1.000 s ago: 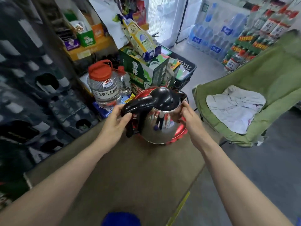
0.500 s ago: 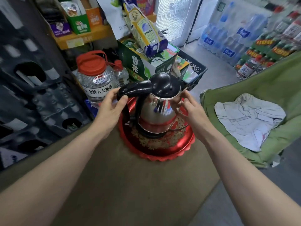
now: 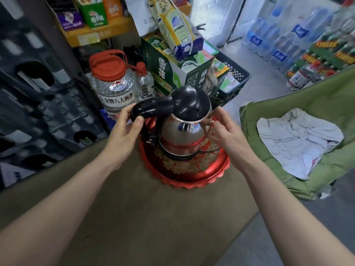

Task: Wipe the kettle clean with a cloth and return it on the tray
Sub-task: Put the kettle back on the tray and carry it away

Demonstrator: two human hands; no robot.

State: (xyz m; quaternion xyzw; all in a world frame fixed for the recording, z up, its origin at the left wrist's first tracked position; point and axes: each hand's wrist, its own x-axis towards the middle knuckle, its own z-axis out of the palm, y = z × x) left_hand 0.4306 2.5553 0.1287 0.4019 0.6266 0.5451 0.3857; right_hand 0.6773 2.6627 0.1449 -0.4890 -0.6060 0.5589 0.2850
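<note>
Head view: a steel electric kettle stands upright on a red tray on a brown surface. The left hand grips its black handle. The right hand curves against the spout side, grip unclear. A white cloth lies unheld on a green chair, well apart. The kettle appears seated; letting go or fetching the cloth likely comes next.

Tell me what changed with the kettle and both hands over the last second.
The kettle, held tilted above the red tray a second ago, now stands upright on it. The left hand still grips its black handle; the right hand stays at the spout side, fingers relaxed. The white cloth has not moved from the green chair.
</note>
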